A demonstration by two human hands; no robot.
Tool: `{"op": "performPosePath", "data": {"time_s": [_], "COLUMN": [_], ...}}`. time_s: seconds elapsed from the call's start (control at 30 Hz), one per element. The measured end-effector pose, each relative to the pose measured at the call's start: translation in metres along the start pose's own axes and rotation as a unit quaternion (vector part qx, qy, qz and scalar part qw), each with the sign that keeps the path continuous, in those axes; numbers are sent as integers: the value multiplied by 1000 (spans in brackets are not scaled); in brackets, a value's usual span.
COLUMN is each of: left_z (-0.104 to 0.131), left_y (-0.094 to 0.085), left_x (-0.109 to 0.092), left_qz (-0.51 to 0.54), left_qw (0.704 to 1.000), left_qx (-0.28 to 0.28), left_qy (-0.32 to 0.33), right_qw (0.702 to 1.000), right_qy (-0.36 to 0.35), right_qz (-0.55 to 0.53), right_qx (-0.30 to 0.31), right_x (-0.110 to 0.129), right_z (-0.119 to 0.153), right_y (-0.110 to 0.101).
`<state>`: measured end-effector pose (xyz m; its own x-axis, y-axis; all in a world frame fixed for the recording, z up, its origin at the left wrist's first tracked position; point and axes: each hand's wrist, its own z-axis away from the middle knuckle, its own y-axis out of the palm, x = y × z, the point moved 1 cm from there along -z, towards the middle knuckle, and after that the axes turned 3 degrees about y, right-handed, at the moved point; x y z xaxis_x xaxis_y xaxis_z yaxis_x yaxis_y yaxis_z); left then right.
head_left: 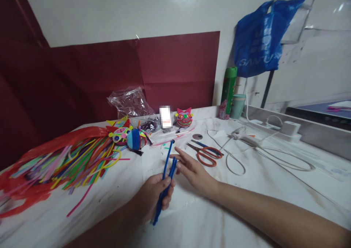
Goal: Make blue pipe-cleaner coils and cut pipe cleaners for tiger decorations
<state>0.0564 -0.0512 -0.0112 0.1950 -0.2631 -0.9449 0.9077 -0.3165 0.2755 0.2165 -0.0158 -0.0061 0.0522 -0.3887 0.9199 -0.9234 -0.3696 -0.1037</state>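
In the head view, the blue fuzzy stems (165,190) are in the left hand (157,191), above the near middle of the desk (204,222). Their long axis slants from lower left to upper right, upper ends pointing away from the person. One stem parts from the bundle and leans left of the other upper ends, its tip dark; the rest are packed too close to count.

The left hand is closed round the bundle, thumb across the front, its forearm coming in from the lower left. The right hand (193,171) reaches in from the right, back upward, fingers loosely extended and parted beside the upper ends; whether it touches them is unclear.

Beyond the right hand lies one pair of orange-handled scissors (210,156), blades pointing away and left, overlapping one slim blue tool (203,144). Two bright decorated faces (184,117) stand farther back, the left one next to one blue-wrapped ball (134,139). Coloured stems (87,160), too many to count, spread over red plastic (30,196) at left. One green can (228,94) stands beside one cup (238,107).
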Motion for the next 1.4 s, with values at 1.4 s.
{"op": "performPosePath", "data": {"time_s": [1.4], "left_z": [-5], "left_y": [-6], "left_x": [3], "left_qz": [-66], "left_qw": [997], "left_qx": [15], "left_qy": [-27], "right_qw": [965], "right_qy": [127], "right_qz": [-231], "right_qx": [-6], "right_x": [-17], "right_z": [-10], "right_y": [-5]}}
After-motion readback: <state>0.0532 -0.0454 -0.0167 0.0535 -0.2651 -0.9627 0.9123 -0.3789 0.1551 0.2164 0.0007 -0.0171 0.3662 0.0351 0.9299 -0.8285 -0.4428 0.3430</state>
